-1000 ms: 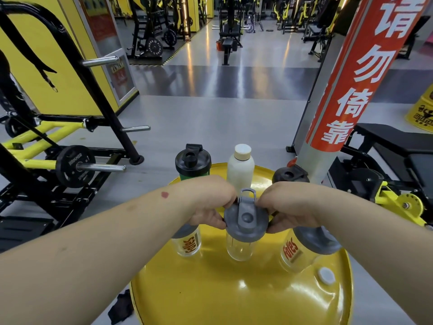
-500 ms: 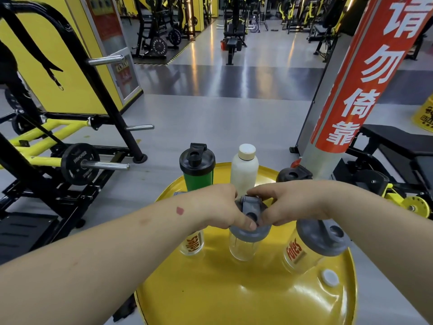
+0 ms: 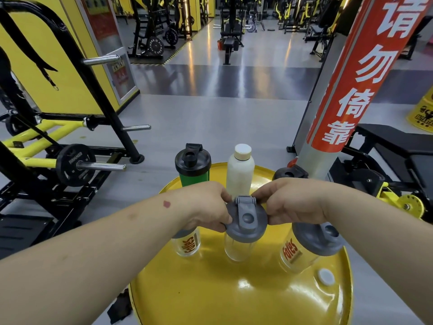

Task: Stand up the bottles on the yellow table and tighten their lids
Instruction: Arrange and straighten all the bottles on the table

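— Where are the hands?

— Both forearms reach in bare, the left from 8 o'clock, the right from 4 o'clock, and the hands meet near the centre of view.

— And the left hand?

— Knuckles up, fingers curled down, thumb tip pressed on the 9 o'clock edge of the grey lid.

— The right hand?

— Mirrored: back of the hand up, fingers bent, pinching the same lid at its 3 o'clock edge. The wrists sit level, well apart.
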The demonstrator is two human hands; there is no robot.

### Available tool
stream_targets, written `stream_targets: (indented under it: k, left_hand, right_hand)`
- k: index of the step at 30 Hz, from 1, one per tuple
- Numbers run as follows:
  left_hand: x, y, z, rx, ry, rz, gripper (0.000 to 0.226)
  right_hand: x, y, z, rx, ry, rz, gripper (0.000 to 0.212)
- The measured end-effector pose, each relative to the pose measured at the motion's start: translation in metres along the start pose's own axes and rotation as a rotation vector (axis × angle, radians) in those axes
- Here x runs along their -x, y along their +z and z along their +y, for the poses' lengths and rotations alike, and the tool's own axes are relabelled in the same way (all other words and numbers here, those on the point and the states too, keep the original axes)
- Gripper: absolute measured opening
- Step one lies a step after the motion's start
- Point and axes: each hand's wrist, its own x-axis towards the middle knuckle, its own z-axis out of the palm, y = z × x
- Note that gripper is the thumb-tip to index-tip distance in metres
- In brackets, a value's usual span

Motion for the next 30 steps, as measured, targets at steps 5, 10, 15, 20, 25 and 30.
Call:
stream_targets:
  k: [5,10,15,20,25,30]
  left_hand:
    - [0.005,0.002,0.002,0.022,0.023,0.033,0.038]
    - [0.008,0.001,0.003,0.028,0.019,0.036,0.043]
    - [0.011,0.000,0.004,0.019,0.026,0.037,0.043]
    - [0.012,0.001,0.004,0.015,0.026,0.046,0.042]
    - [0.013,0.001,0.005,0.015,0.023,0.048,0.042]
    - [0.012,0.002,0.007,-0.066,0.016,0.062,0.049]
  right_hand:
    - [-0.001,0.000,0.001,0.007,-0.002,0.008,0.052]
    - [0.000,0.002,0.005,-0.016,-0.008,0.036,0.053]
    - [-0.001,0.004,0.007,-0.007,-0.012,0.042,0.053]
    - [0.000,0.005,0.008,-0.013,-0.017,0.065,0.054]
    - [0.000,0.006,0.004,0.011,-0.008,0.085,0.053]
    - [-0.001,0.007,0.004,-0.008,0.000,0.080,0.052]
